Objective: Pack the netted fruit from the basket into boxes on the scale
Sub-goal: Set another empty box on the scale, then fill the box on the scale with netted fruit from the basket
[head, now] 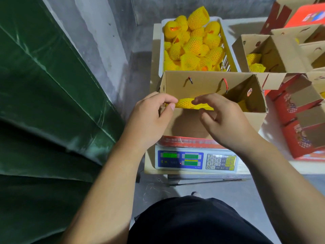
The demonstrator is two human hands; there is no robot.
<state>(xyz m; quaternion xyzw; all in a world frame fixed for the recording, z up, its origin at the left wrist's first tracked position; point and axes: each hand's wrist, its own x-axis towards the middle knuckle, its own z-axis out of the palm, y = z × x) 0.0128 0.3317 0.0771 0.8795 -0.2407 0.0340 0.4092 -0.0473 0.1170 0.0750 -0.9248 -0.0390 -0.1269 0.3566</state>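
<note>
While both forearms reach forward, left hand and right hand pinch netted fruit.

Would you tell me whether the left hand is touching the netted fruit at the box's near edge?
Touching: the head view shows the left hand pinching the netted fruit by its end.

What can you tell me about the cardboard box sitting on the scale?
The cardboard box is plain brown inside and printed red along its bottom edge. It stands upright on the scale, open at the top, with flaps folded outward on the right. A red cord handle threads through its far wall. Netted fruit lies inside near the front wall. The left hand and right hand are at its front rim, fingers over the fruit. The basket stands right behind it.
</note>
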